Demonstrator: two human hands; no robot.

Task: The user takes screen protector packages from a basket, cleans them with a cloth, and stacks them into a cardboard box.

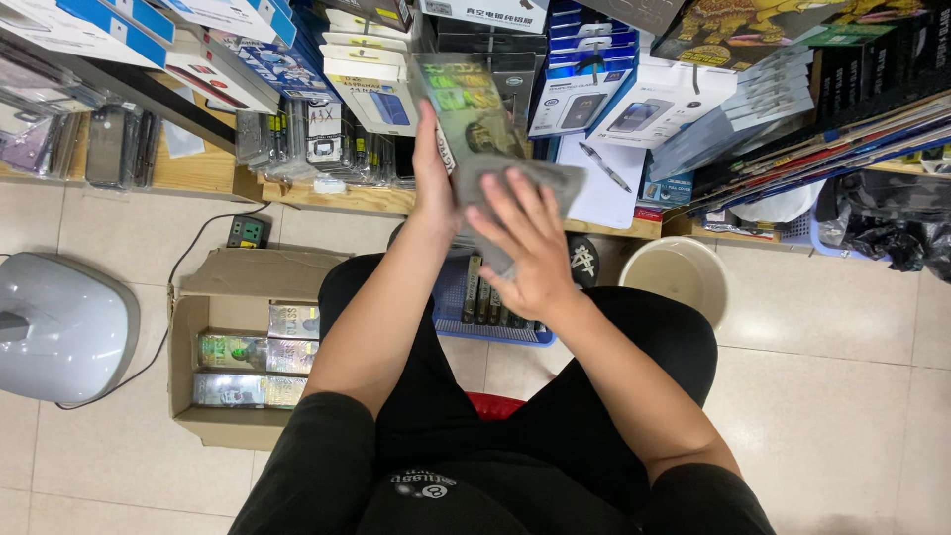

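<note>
My left hand [434,173] holds up a flat, shiny greenish package [466,104] in front of the shelves. My right hand [525,248] presses a grey cloth [540,180] against the lower part of that package. I sit on a red stool [495,404], of which only a sliver shows between my legs. A blue basket [454,297] with upright dark packages stands on the floor between my knees, partly hidden by my arms.
An open cardboard box [188,337] with similar shiny packages lies at my left. Beside it sits a grey rounded appliance [59,327] with a cable. A beige bucket [684,272] stands at right. Wooden shelves [337,196] packed with boxed goods fill the top.
</note>
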